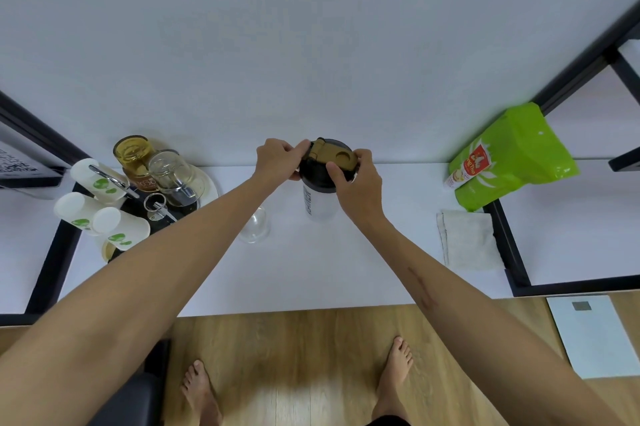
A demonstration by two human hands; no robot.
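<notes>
The bottle (320, 203) stands upright on the white counter (311, 273), near the back wall and roughly in the middle, with a clear glass (254, 228) just to its left, partly hidden behind the left forearm. Both hands are on its black lid (317, 176), which carries a tan flip cap (332, 158).

The left hand (278, 158) has its fingers (294, 148) curled and pinching the lid at the hinge side. The right hand (358, 183) wraps the lid's near right edge, with the thumb laid across the top. Neither hand holds the bottle's body.

This looks like working the lid, though whether it is being twisted or the cap snapped cannot be told from here.

- With no hand on the body, a twist would likely spin the whole bottle, so one hand would do better lower down on the clear wall.
- Force should run straight down through the bottle, because a sideways push could tip it towards the glass.
- The thumb would be better kept off the hinge, so the cap can swing freely.

A folded cloth (467, 238) lies well apart to the right, handy if anything spills.
</notes>
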